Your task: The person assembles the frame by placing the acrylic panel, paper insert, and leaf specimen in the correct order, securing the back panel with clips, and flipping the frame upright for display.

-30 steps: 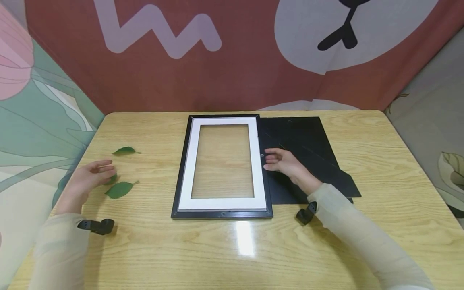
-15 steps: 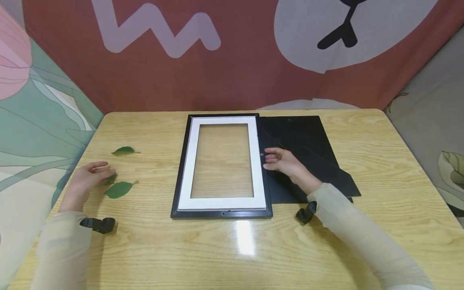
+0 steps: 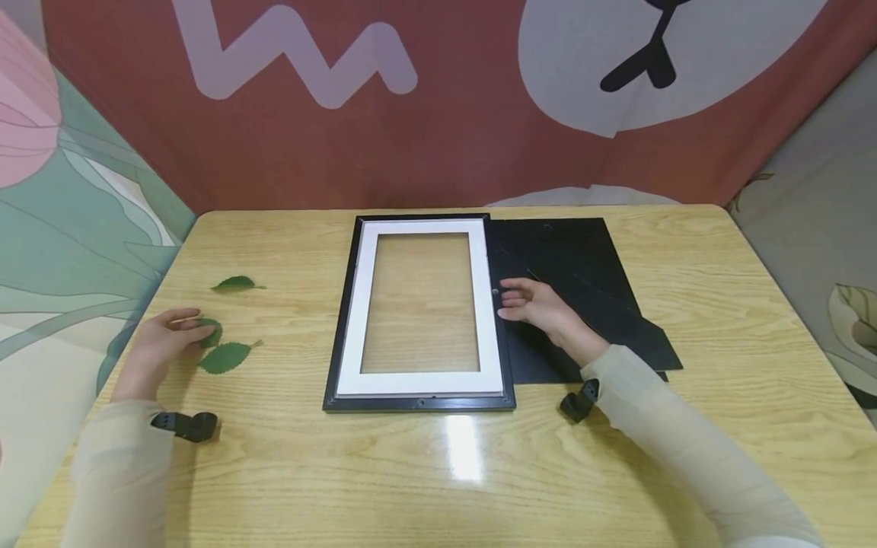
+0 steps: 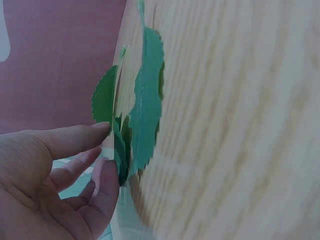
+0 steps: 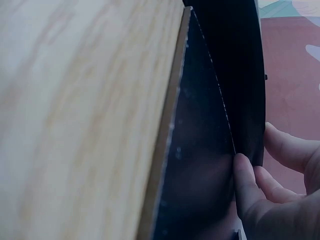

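Observation:
Three green leaves lie at the left of the table. My left hand (image 3: 161, 342) is at the middle leaf (image 3: 210, 332), with thumb and fingers apart and fingertips right at its edge in the left wrist view. Just below is another leaf (image 3: 226, 358); a third leaf (image 3: 235, 283) lies farther back. A black picture frame (image 3: 419, 405) with a white mat (image 3: 488, 335) lies flat in the middle. My right hand (image 3: 544, 308) is beside the frame's right edge, over the black backing board (image 3: 562, 243), its fingers loosely bent with nothing seen between them.
The backing board lies partly behind my right forearm, with a black flap (image 3: 658, 342) sticking out to the right. A wooden table (image 3: 308, 472) carries everything. A red printed cloth (image 3: 438, 152) hangs along its back edge.
My left hand has drawn slightly left, and more of the middle leaf shows at its fingertips, looking brighter. The right hand, frame and backing board stay where they were.

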Tool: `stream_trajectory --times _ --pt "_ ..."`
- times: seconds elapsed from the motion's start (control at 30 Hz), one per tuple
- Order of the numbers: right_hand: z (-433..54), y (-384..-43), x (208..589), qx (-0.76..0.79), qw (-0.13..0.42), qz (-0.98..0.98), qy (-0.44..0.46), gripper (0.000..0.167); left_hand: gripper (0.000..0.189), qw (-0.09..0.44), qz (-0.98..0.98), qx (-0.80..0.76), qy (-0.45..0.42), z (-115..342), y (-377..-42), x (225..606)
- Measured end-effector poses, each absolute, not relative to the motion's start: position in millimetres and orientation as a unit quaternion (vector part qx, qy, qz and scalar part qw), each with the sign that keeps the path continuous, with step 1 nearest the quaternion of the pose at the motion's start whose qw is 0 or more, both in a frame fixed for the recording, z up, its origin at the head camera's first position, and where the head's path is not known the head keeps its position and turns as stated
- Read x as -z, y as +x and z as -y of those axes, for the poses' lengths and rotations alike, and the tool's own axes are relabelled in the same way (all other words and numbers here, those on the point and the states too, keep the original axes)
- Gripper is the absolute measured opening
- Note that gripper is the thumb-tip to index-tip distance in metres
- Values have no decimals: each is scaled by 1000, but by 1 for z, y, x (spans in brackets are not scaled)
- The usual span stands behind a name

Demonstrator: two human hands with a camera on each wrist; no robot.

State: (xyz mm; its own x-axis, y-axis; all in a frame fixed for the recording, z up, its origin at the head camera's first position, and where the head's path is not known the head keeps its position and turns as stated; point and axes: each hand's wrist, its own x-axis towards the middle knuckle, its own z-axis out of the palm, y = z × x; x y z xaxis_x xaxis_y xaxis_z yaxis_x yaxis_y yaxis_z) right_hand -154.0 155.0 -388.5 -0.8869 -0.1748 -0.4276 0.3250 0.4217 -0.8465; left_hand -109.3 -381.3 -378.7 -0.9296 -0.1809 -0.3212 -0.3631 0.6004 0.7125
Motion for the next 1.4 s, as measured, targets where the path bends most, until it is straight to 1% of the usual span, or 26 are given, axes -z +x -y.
stream_trajectory --times 0.13,0.2,0.4,0.6,0.83,0.97,1.1,1.23,1.4 --pt "-155 -154 389 535 233 -811 46 60 72 114 -891 -406 -171 386 -108 379" --pt "-155 -154 390 536 232 -811 45 61 73 125 -890 -401 -179 389 -107 379" --pt "-154 -154 391 538 232 -809 44 61 73 141 -892 -391 -177 391 -106 379" --pt "-155 -153 391 535 232 -811 41 61 82 151 -892 -383 -186 390 -106 377" --pt "-156 -154 391 533 232 -812 45 61 85 140 -904 -361 -179 389 -110 379" --pt "-157 -154 390 532 232 -813 46 61 91 154 -899 -367 -185 389 -109 379" --pt "-156 -154 390 532 232 -813 46 61 88 159 -899 -365 -184 390 -108 379" --pt "-155 -154 390 533 233 -812 47 61 79 138 -902 -367 -181 390 -107 380" --pt "-154 -154 389 532 234 -812 48 61 66 110 -888 -408 -179 389 -106 382"
